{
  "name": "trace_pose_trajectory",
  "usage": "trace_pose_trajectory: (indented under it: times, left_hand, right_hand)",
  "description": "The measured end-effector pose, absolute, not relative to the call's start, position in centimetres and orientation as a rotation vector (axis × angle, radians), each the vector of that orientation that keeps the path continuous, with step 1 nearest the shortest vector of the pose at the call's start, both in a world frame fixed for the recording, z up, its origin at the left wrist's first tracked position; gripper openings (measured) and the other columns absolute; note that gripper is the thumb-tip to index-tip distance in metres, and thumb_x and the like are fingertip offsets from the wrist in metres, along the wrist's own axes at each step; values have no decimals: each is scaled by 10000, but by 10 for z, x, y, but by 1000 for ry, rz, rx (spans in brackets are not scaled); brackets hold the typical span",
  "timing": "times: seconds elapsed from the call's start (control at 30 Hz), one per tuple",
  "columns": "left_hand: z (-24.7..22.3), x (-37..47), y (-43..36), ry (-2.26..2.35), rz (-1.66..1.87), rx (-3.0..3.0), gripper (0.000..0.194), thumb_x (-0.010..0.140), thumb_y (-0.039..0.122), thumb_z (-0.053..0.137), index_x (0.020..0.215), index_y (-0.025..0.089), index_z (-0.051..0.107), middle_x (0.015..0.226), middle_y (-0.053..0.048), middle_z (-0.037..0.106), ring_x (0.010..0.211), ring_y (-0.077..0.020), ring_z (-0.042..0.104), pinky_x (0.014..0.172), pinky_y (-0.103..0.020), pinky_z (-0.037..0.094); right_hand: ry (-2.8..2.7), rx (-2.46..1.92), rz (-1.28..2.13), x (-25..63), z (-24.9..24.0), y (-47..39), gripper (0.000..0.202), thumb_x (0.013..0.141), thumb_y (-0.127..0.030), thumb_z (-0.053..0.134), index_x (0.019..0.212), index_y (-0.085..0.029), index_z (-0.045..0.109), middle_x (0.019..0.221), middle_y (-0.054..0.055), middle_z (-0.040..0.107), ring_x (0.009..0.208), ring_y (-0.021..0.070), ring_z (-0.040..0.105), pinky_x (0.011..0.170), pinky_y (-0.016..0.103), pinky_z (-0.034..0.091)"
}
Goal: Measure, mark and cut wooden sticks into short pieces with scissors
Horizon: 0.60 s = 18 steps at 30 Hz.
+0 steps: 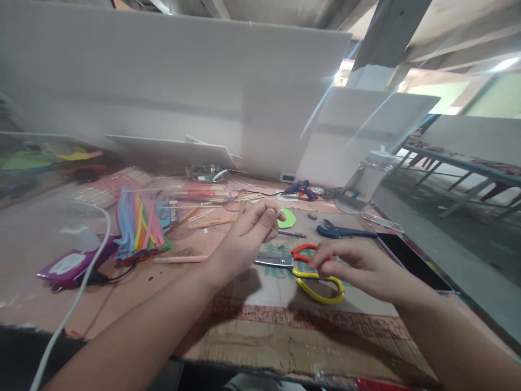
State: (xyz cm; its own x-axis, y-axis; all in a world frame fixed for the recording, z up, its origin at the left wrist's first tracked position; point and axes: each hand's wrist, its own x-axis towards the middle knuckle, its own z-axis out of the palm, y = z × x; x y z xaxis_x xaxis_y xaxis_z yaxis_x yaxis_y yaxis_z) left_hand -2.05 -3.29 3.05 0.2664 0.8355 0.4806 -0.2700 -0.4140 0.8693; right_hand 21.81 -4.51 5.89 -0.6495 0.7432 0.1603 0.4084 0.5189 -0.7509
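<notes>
My left hand (256, 228) is raised over the middle of the work surface, thumb and fingers pinched around a small pale piece (280, 213) whose kind I cannot make out. To the right, my right hand (358, 266) hovers with loosely bent fingers, fingertips overlapping the red handle of the scissors (299, 266); whether they touch is unclear. These scissors have one red and one yellow handle, and their blade tips disappear behind my left wrist. Just beyond my left hand lies a green paper shape (287, 218), with a pen (292, 234) in front of it.
Blue-handled cutters (345, 232) and a phone (415, 263) lie at the right. A glue gun (300, 189) and a clear bottle (368, 176) stand farther back. Colourful pipe cleaners (142, 222), a purple device (75, 266) and a white cable (87, 271) are at left. White boards (183, 81) rise behind.
</notes>
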Motion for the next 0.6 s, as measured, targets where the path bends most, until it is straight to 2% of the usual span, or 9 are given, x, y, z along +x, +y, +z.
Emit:
trace_pose_trajectory:
  times: [0.13, 0.3, 0.43, 0.6]
  left_hand:
    - [28, -21, -31, 619, 1316, 1563, 303, 1024, 437, 448, 892, 177, 529, 599, 75, 358, 531, -85, 315, 509, -243, 236]
    - [26, -18, -38, 740, 1197, 1824, 294, 1011, 397, 471, 828, 176, 534, 662, 47, 475, 611, -96, 433, 589, -241, 346]
    - [25, -14, -43, 863, 1048, 1978, 276, 1005, 345, 470, 799, 178, 545, 659, 48, 489, 622, -103, 455, 607, -246, 351]
    - [24, -12, -43, 901, 949, 2023, 278, 987, 302, 467, 746, 177, 525, 653, 45, 497, 627, -110, 468, 614, -251, 350]
  right_hand:
    - [-1958, -1085, 748, 202, 48, -45, 254, 916, -411, 636, 789, -196, 688, 716, 20, 683, 655, 151, 631, 602, 248, 494]
    - [-1871, -985, 883, 187, 37, -46, 203, 901, -403, 638, 858, -204, 637, 766, 9, 658, 713, 160, 621, 664, 276, 499]
    - [-1890, -964, 910, 182, 29, -48, 213, 920, -396, 620, 820, -209, 595, 752, -4, 609, 703, 153, 570, 656, 280, 465]
    - [-1946, -894, 928, 184, 26, -50, 177, 960, -350, 586, 852, -214, 620, 776, -4, 619, 735, 158, 582, 692, 292, 472]
